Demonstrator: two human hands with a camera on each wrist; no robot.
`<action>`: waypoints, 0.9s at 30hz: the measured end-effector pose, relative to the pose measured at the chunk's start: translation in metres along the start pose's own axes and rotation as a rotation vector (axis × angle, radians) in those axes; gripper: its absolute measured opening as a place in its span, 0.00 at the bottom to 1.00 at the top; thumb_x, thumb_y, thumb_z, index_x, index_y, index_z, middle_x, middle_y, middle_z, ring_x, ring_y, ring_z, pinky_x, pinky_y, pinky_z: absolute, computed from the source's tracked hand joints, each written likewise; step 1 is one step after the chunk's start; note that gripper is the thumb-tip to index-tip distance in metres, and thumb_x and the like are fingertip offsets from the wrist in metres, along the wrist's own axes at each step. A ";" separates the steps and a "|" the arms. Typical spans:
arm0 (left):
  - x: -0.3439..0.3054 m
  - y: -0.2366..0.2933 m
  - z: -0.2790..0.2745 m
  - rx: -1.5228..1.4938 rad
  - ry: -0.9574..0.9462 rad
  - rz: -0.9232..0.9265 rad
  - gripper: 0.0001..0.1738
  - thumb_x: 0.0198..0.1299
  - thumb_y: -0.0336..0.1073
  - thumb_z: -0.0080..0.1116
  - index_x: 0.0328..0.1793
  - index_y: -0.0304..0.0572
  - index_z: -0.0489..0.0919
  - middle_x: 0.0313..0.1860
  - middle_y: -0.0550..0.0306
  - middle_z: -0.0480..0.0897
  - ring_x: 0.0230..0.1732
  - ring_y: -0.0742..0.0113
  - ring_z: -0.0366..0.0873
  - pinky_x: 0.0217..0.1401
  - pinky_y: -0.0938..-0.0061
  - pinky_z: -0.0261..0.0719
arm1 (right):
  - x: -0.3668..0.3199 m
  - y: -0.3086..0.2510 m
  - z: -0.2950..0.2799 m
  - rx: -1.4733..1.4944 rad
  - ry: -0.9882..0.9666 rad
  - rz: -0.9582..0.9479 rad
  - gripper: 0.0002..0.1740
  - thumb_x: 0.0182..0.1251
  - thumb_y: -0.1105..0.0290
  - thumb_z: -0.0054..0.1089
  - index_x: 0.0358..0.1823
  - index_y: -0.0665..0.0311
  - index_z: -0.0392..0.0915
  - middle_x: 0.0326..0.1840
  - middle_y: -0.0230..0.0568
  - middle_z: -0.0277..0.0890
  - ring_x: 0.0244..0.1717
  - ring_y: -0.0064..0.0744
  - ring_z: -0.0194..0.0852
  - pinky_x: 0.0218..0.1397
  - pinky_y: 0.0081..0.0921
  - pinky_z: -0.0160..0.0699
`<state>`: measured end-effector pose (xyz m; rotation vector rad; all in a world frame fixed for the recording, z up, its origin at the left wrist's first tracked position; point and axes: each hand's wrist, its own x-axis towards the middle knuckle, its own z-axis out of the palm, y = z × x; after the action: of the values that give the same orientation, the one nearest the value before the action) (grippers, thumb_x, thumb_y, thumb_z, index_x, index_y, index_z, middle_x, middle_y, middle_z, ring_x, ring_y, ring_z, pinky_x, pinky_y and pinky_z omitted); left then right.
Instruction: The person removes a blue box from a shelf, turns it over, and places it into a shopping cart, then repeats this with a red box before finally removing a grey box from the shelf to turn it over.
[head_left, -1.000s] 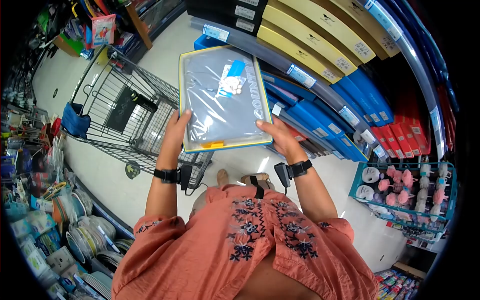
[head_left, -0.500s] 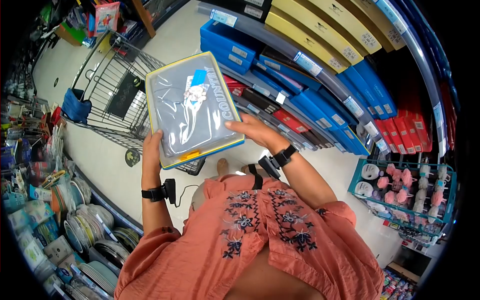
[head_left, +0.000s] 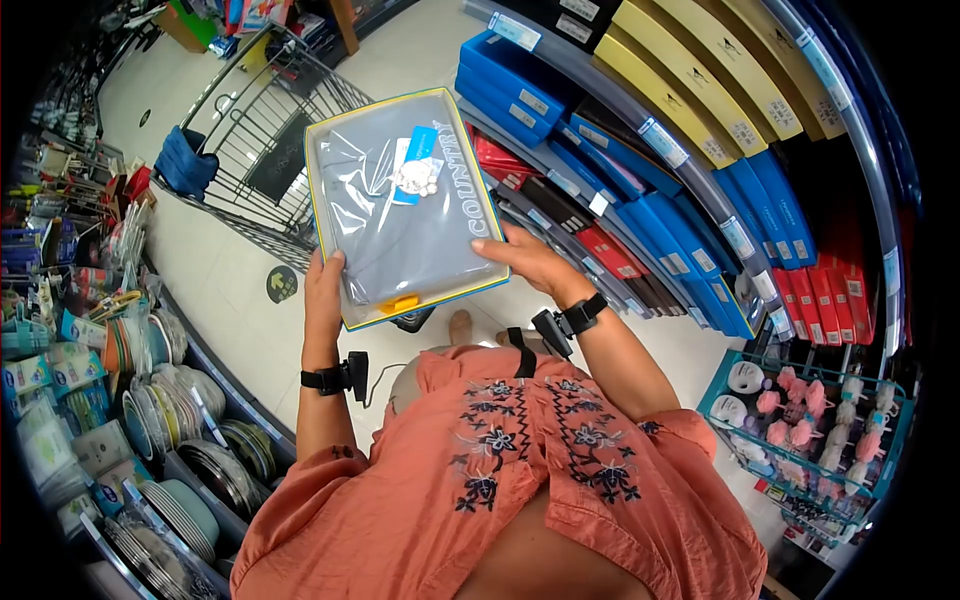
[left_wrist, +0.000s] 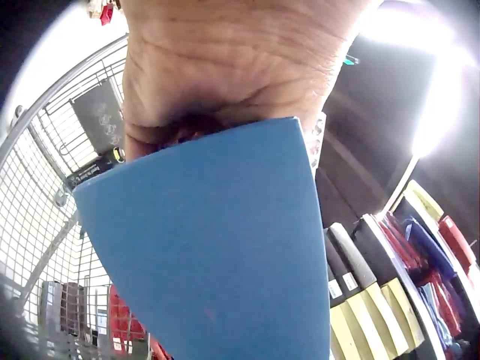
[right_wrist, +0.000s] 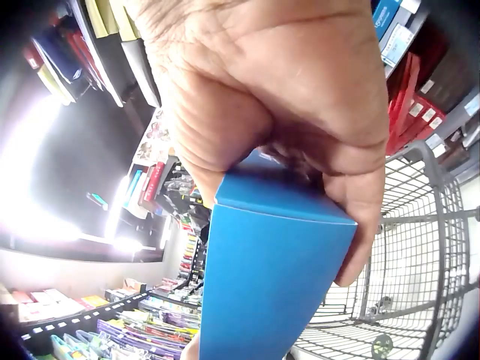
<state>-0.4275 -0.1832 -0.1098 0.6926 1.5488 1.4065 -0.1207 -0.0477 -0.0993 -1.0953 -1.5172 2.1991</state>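
A flat box point(head_left: 395, 235) with a clear window, yellow rim and grey folded contents lettered COUNTRY is held in front of the body. My left hand point(head_left: 325, 295) grips its lower left edge, thumb on top. At the lower right corner my right hand point(head_left: 535, 265) pinches the box, thumb over the rim. The left wrist view shows the box's blue side point(left_wrist: 217, 240) against the left palm point(left_wrist: 232, 67). In the right wrist view, fingers of the right hand point(right_wrist: 277, 97) curl round the blue end point(right_wrist: 270, 262). Fingertips beneath the box are mostly hidden.
A wire shopping cart point(head_left: 235, 130) stands beyond the box at the left. Shelves with blue boxes point(head_left: 675, 240) and yellow boxes point(head_left: 690, 70) rise at the right. Stacked plates point(head_left: 180, 510) fill the lower left, and a teal basket point(head_left: 800, 420) hangs at the lower right.
Both hands first moved left with the box and tilted it, then came slightly back right. The shelves and cart have shifted in the head view. Both hands have kept their grip.
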 end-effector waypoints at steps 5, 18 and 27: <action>0.001 0.002 0.006 -0.010 -0.032 0.060 0.26 0.74 0.41 0.51 0.72 0.30 0.72 0.59 0.54 0.80 0.57 0.69 0.75 0.64 0.73 0.71 | -0.005 0.002 -0.002 0.013 0.046 -0.043 0.45 0.68 0.48 0.67 0.80 0.63 0.62 0.71 0.47 0.74 0.70 0.39 0.72 0.69 0.36 0.71; -0.001 0.012 0.019 -0.024 -0.066 0.149 0.26 0.76 0.41 0.51 0.72 0.29 0.71 0.61 0.54 0.79 0.59 0.68 0.74 0.65 0.72 0.71 | -0.030 -0.023 0.005 0.010 0.124 -0.130 0.43 0.69 0.54 0.67 0.79 0.66 0.61 0.72 0.47 0.73 0.71 0.35 0.70 0.76 0.32 0.64; 0.002 0.014 0.024 -0.074 -0.051 0.185 0.27 0.75 0.39 0.50 0.74 0.29 0.70 0.63 0.52 0.78 0.61 0.65 0.74 0.67 0.70 0.71 | -0.031 -0.016 -0.006 -0.127 0.157 -0.225 0.40 0.69 0.55 0.69 0.76 0.68 0.66 0.66 0.40 0.75 0.66 0.29 0.71 0.72 0.28 0.67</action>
<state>-0.4095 -0.1682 -0.0949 0.8378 1.4145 1.5617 -0.0987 -0.0551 -0.0723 -1.0495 -1.6407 1.8466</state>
